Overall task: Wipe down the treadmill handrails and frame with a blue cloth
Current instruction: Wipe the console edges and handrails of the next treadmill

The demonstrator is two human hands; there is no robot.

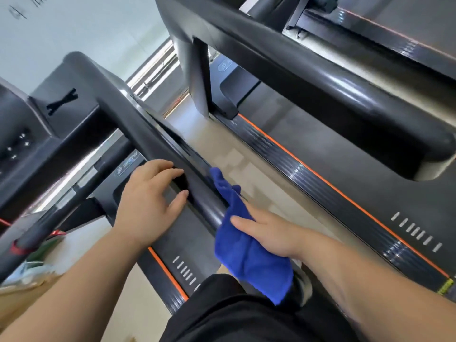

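Right hand is gripping the blue cloth and pressing it onto the black handrail. My thumb lies flat on the fabric. One end of the cloth trails up along the rail, the other hangs down. Left hand rests against the same rail just ahead, fingertips and thumb touching its side. Console sits off to my left. On my right is the next treadmill's ribbed side rail, edged by an orange stripe.

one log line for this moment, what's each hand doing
stage: handrail wipe | left hand: rests on handrail | right hand: holds blue cloth against handrail
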